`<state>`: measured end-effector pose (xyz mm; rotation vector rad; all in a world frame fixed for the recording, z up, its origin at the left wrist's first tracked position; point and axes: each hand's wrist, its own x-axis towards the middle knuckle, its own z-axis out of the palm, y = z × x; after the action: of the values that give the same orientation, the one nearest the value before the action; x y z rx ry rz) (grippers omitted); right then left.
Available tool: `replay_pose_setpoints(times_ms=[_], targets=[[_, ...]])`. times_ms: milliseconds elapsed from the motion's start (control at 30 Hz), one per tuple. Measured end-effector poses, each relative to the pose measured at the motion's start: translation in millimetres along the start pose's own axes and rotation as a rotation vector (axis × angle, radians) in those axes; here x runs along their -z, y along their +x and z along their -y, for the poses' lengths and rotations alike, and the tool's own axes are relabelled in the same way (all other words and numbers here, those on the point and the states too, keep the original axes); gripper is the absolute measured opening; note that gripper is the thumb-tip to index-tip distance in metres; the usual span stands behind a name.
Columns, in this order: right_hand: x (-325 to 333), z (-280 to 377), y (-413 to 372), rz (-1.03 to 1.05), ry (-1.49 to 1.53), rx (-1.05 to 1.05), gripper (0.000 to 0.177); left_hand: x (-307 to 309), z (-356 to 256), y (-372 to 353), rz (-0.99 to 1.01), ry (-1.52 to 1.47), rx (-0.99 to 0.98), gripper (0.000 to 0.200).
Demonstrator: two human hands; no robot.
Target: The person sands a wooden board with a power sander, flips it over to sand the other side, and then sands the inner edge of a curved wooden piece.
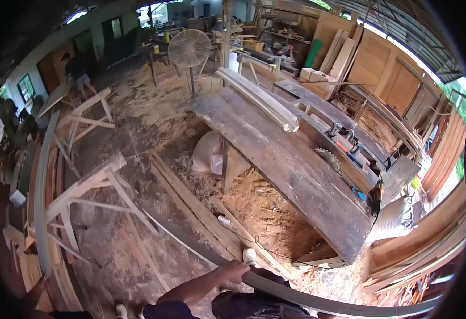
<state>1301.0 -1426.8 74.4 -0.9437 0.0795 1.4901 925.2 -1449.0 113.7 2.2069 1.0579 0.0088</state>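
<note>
My right hand (pixel 235 271) is closed around the edge of a long, narrow wooden board (pixel 318 299), which looks bowed through the wide lens. The board crosses the bottom of the view from the floor at centre to the lower right. At the lower left edge, my left hand (pixel 37 290) is dim and blurred. It is beside a long grey board (pixel 42 212) that lies with other lengths of timber; its fingers cannot be made out.
A dark workbench (pixel 275 154) bears a pale beam (pixel 257 98), a circular saw blade (pixel 328 159) and tools. Wooden trestles (pixel 86 186) stand left. Loose planks (pixel 190 204) and sawdust cover the floor. A fan (pixel 189 49) and another person (pixel 76 69) are farther back.
</note>
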Motion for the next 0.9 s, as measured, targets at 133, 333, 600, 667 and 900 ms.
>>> replay_pose_setpoints(times_ms=[133, 333, 600, 667, 900], targets=[[15, 0, -14, -0.088, 0.125, 0.132, 0.042, 51, 1, 17, 0.065, 0.070, -0.021, 0.033], [26, -17, -49, -0.302, 0.507, 0.434, 0.044, 109, 50, 61, 0.119, 0.268, -0.105, 0.057], [-46, -10, -89, -0.674, 0.944, 0.575, 0.048, 236, 62, 129, 0.279, 0.377, -0.080, 0.045], [-55, -23, -78, -0.721, 1.010, 0.617, 0.049, 256, 70, 138, 0.319, 0.376, -0.092, 0.043], [-93, -82, -27, -0.651, 0.982, 0.661, 0.075, 305, 145, 186, 0.281, 0.359, -0.199, 0.040]])
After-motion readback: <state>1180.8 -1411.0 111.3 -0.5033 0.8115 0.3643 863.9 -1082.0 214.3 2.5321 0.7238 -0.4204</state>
